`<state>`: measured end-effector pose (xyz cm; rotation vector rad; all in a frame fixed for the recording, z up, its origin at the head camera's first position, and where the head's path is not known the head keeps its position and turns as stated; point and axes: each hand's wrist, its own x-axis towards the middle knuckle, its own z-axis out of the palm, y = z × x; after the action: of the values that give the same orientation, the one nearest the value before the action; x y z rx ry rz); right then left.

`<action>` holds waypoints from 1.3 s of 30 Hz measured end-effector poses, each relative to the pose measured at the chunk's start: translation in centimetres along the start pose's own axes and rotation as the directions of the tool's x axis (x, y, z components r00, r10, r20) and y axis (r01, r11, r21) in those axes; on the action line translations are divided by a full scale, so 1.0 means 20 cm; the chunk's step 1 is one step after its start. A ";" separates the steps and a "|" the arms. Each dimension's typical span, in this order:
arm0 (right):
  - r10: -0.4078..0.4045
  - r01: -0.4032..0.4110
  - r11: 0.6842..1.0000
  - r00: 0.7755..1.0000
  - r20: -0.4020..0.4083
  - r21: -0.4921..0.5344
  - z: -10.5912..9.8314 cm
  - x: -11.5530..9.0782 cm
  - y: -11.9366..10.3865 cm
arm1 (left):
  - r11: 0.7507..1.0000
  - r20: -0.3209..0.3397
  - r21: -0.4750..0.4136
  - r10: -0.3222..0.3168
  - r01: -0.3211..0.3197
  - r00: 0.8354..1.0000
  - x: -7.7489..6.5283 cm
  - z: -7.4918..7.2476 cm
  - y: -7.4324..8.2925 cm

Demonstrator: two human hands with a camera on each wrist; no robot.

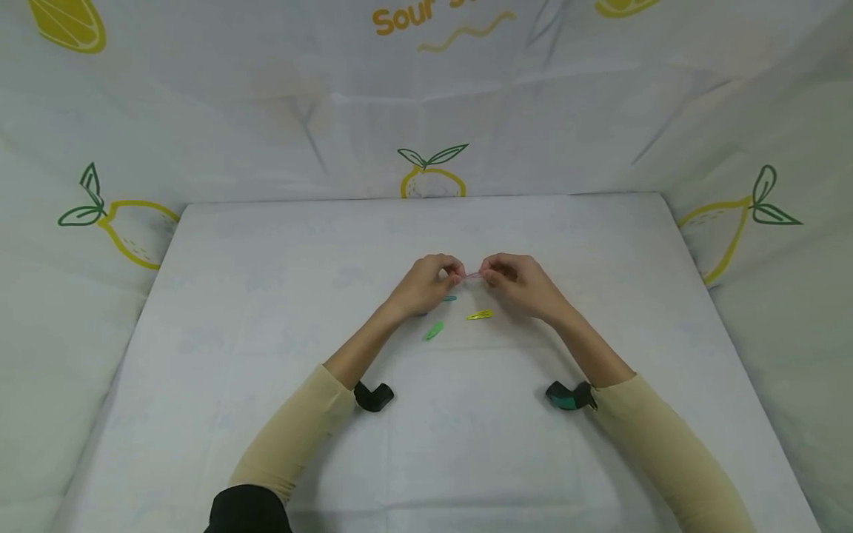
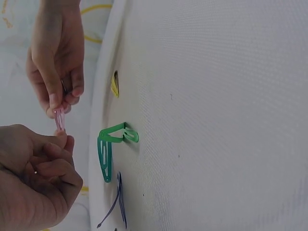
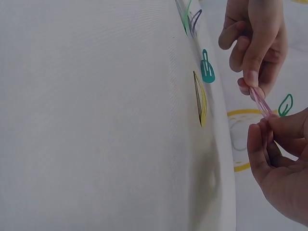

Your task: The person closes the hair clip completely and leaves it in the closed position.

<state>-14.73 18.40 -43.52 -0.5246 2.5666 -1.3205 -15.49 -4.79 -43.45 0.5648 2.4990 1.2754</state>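
Observation:
A pink snap hair clip (image 3: pixel 261 103) is stretched between both hands, above the white table. My left hand (image 1: pixel 426 283) pinches one end of it between thumb and fingertips. At the other end my right hand (image 1: pixel 523 281) pinches it the same way. Below the hands lie a yellow hair clip (image 1: pixel 480 314), a green one (image 1: pixel 434 331) and a teal one (image 1: pixel 450 298), the last partly covered by the left hand in the head view. A purple clip (image 2: pixel 121 199) shows in the left wrist view with its two parts spread apart; the green clip is also bent open there.
White cloth covers the table (image 1: pixel 466 444), and a lemon-print curtain (image 1: pixel 266 133) encloses its back and sides. Beige sleeves (image 1: pixel 293 429) cover the forearms, with dark devices (image 1: pixel 375 397) at the cuffs.

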 end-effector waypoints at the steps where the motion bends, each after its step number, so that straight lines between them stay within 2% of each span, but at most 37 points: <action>1: 0.002 -0.002 1.000 1.000 0.003 0.001 0.00 0.00 0.00 | 1.000 0.002 0.001 0.000 0.000 1.000 0.00 0.00 0.00; 22: -0.022 0.022 0.999 0.999 0.028 -0.027 -0.02 -0.06 -0.01 | 1.000 0.029 -0.009 0.014 -0.014 0.999 -0.04 0.03 0.02; 33: -0.021 0.019 0.999 0.999 0.044 0.046 -0.03 -0.07 0.02 | 1.000 0.009 -0.017 0.001 -0.001 1.000 -0.04 0.04 0.02; 39: -0.002 -0.001 0.997 0.999 0.046 0.077 -0.04 -0.07 0.02 | 0.999 -0.017 -0.041 0.020 -0.021 1.000 -0.04 0.04 0.01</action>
<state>-13.79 19.74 -43.43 -0.5353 2.4672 -1.3851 -14.34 -4.39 -43.69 0.5738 2.4804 1.3410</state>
